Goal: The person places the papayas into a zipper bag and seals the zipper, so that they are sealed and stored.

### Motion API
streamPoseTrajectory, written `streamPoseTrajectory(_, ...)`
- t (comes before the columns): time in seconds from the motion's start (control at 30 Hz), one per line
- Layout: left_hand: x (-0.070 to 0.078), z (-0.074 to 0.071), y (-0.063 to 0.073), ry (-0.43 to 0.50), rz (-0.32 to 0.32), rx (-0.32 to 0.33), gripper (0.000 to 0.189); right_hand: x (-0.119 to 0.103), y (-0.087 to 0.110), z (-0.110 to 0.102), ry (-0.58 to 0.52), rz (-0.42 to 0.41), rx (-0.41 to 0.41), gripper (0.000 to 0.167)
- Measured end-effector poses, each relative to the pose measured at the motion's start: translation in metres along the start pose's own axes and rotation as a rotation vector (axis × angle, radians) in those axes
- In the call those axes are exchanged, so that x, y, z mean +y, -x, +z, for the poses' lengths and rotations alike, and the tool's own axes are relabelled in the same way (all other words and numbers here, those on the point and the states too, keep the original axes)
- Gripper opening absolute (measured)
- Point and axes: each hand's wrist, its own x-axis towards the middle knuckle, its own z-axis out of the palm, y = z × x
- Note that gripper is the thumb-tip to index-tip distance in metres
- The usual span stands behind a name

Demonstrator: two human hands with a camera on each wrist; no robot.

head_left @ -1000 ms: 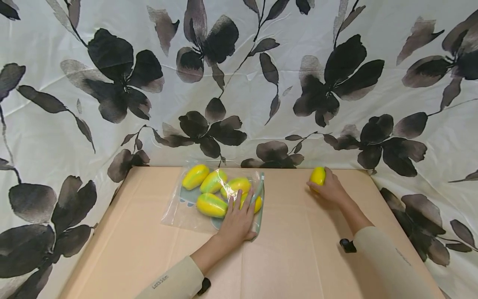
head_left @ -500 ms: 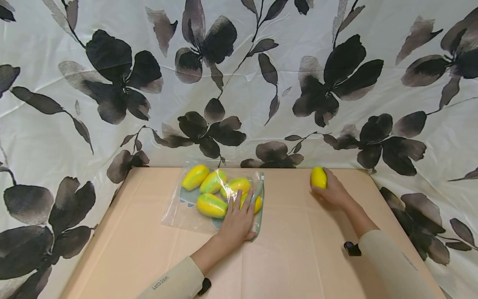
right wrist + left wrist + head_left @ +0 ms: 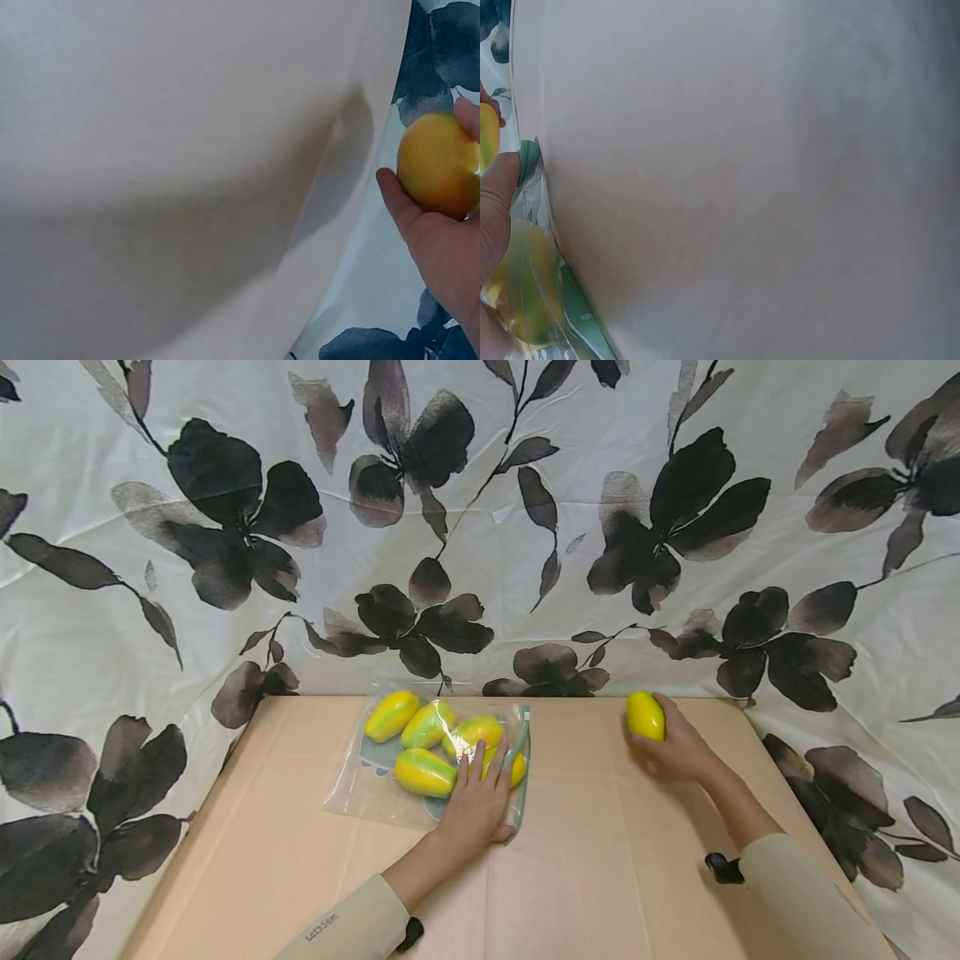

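Note:
A clear plastic bag (image 3: 348, 797) with a green zip edge (image 3: 583, 311) lies flat on the tabletop, with several yellow-green mangoes (image 3: 424, 772) inside. My left hand (image 3: 472, 810) rests on the bag's right part, its fingers stretched over the mangoes there and partly hiding them. In the left wrist view, the thumb (image 3: 493, 199) lies along the bag's edge. Off to the right, my right hand (image 3: 677, 747) grips a single mango (image 3: 646, 716) between thumb and fingers, above its shadow. The right wrist view shows this mango (image 3: 433, 165) from another side.
The pale tan tabletop (image 3: 577, 860) is creased and ends at a back edge just behind the bag. A white cloth (image 3: 540, 552) with dark flowers hangs behind and down both sides. Dark wrist straps show beneath both sleeves.
My right hand has shifted slightly to the right with the mango, which has turned a little in its grip. The left hand and the bag stay in place.

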Motion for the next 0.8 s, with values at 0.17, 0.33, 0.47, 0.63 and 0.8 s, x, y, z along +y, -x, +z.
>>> streamPoseTrajectory(0.17, 0.000, 0.001, 0.000, -0.003, 0.000, -0.001, 0.117, -0.008, 0.008, -0.001, -0.005, -0.012, 0.001, 0.098)
streamPoseTrajectory(0.33, 0.000, 0.001, 0.001, -0.009, 0.002, 0.006, 0.118, -0.018, 0.015, 0.001, -0.008, -0.099, -0.019, 0.091)
streamPoseTrajectory(0.47, 0.000, 0.001, 0.001, 0.003, 0.008, 0.008, 0.115, -0.028, 0.021, 0.006, -0.026, -0.187, -0.026, 0.086)
streamPoseTrajectory(0.63, 0.000, 0.001, 0.001, -0.002, 0.010, 0.016, 0.116, -0.039, 0.024, 0.014, -0.023, -0.271, -0.046, 0.082)
streamPoseTrajectory(0.8, -0.001, 0.002, 0.000, -0.008, 0.005, 0.014, 0.116, -0.049, 0.026, 0.022, 0.007, -0.322, -0.113, 0.082)
